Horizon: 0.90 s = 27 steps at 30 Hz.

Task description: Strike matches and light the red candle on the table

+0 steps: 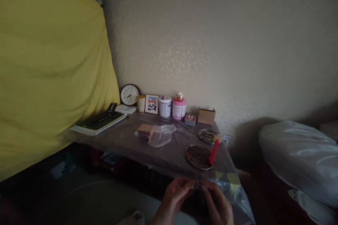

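Observation:
My left hand (176,196) is closed around a small tan box-like piece (191,184), just off the table's front edge. The fingers of my right hand (216,198) are pinched together at the piece's right end. What lies between them is too small and dark to make out. Beyond my hands, a round metal plate (189,159) holds dark brown bits, and a red cylinder (214,152) stands tilted at its right side. Behind that, a second metal plate (200,137) carries many thin pale sticks.
A stack of small brown blocks (146,131) sits beside a crumpled clear plastic bag (162,136) on the plastic-covered table (118,149). Along the back stand a clock (130,94), a framed panda picture (152,104), tubs (165,107) and an open carton (206,116). Books (99,123) lie left.

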Tool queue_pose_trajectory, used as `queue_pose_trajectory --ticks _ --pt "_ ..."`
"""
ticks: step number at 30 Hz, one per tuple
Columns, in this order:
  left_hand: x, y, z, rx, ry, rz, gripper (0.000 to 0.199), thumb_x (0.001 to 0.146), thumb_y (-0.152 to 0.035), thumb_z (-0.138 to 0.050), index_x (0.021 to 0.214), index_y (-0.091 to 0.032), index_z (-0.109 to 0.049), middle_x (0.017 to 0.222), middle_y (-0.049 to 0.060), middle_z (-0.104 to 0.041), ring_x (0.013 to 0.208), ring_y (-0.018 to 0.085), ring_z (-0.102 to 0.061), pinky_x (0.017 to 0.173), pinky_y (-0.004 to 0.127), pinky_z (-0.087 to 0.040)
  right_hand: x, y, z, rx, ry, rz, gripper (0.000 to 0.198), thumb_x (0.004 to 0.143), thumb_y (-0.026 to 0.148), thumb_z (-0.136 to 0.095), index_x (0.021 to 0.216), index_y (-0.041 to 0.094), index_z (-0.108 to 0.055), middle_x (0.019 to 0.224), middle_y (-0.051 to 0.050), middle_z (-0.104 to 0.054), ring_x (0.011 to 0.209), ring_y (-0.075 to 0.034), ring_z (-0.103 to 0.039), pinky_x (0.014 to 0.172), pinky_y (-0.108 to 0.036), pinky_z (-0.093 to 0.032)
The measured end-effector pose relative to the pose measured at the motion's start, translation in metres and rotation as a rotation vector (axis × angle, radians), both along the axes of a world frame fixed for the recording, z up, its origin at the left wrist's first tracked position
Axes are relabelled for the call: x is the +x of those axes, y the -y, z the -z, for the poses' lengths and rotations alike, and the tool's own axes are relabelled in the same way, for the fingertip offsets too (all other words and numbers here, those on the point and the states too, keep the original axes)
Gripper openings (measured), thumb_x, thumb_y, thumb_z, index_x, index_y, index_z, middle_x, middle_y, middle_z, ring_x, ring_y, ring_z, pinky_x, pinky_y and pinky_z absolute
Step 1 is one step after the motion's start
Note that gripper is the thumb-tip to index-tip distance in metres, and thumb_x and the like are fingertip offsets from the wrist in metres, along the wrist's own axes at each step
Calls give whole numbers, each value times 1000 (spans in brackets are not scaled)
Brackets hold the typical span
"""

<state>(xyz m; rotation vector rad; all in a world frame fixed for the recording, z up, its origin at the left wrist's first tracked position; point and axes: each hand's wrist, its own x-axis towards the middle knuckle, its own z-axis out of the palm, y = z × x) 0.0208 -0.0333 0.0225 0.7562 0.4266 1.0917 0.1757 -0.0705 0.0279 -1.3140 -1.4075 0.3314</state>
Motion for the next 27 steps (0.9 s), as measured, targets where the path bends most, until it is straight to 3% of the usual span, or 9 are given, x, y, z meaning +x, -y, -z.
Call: queue_pose_trajectory --ticks 12,27 --pt "0 2 -8 72 -60 13 31 69 -29 -69 95 -13 -68 97 13 -69 99 29 -58 93 45 -35 1 -5 1 14 41 2 23 82 41 -57 86 21 -67 83 -3 -72 74 -16 -69 73 -19 -54" --pt "-1 -3 1 73 -51 27 31 67 -28 -69 95 -14 -68 97 13 -70 98 29 -59 94 45 -35 2 -6 4 35 94 -41 18 84 37 -56 88 21 -65 84 -2 -71 76 -14 -68 72 -15 -52"
